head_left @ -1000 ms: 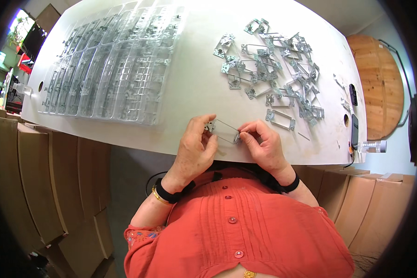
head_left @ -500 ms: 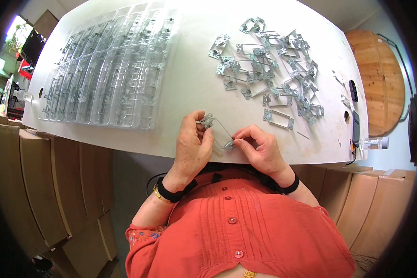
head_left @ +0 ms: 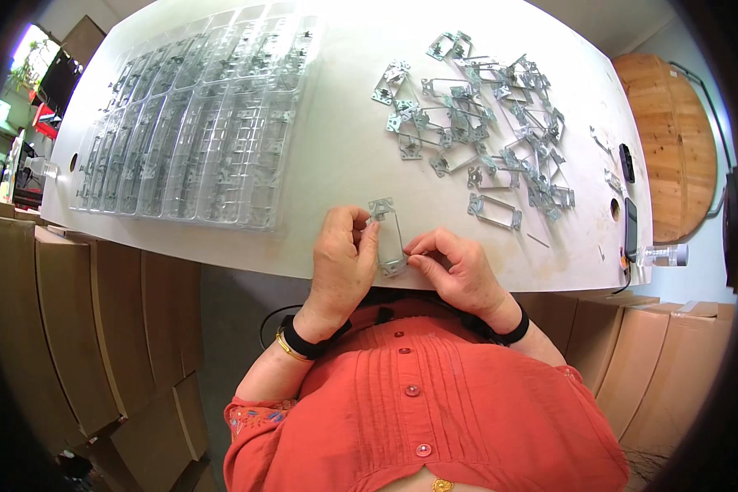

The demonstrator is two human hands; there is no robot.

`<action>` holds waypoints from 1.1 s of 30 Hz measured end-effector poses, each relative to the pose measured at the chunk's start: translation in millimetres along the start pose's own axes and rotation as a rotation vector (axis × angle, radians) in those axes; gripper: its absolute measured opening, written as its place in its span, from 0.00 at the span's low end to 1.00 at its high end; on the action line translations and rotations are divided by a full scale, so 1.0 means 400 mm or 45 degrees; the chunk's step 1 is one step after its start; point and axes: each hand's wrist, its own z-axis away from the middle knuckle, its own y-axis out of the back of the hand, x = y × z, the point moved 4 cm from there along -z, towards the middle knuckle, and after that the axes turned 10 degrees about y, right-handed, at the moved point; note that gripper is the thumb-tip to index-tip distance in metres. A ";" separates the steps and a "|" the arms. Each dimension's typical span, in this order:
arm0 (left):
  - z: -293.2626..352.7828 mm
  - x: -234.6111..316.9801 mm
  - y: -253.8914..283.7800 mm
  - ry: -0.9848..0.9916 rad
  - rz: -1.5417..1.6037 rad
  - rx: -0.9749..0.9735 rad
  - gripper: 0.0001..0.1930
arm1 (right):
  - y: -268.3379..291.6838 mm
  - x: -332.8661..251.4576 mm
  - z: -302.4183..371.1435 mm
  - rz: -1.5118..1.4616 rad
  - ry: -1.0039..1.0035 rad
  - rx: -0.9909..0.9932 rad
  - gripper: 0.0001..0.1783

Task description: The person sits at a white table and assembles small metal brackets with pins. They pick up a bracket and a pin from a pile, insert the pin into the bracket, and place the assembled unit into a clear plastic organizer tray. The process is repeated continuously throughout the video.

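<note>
A small metal frame (head_left: 394, 267), two flat end plates joined by thin rods, is held upright above the table's near edge. My left hand (head_left: 341, 254) pinches it by its far plate, between thumb and fingers. At the frame's lower right side is my right hand (head_left: 457, 266), its thumb and forefinger closed at the rod; the exact contact is too small to see. Similar metal frames (head_left: 494, 213) lie in a loose heap to the far right of my hands. On the left, a clear plastic tray (head_left: 280, 215) with long compartments holds many such metal parts in rows.
Right of the heap are a loose metal pin (head_left: 538, 240), a dark phone-like device (head_left: 630, 228) and a black object (head_left: 626, 161). A clear bottle (head_left: 662, 254) juts past the table's right edge. Cardboard boxes (head_left: 74, 328) stand below on both sides.
The metal frame has turned from a slanted, edge-on pose to stand lengthwise, its opening now facing up. My right hand has shifted slightly left and down along with it.
</note>
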 end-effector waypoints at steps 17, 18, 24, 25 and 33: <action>0.016 0.026 -0.013 -0.400 -0.248 0.127 0.11 | 0.013 -0.029 -0.014 0.338 0.189 0.078 0.07; 0.017 0.027 -0.013 -0.397 -0.247 0.125 0.11 | 0.012 -0.029 -0.015 0.353 0.225 0.089 0.07; 0.030 0.039 -0.018 -0.331 -0.262 0.066 0.17 | 0.010 -0.026 -0.017 0.431 0.289 0.087 0.08; 0.033 0.044 -0.018 -0.337 -0.285 0.067 0.19 | 0.009 -0.025 -0.017 0.429 0.282 0.088 0.08; 0.038 0.041 -0.028 -0.386 -0.390 0.077 0.28 | 0.009 -0.029 -0.024 0.416 0.253 0.089 0.06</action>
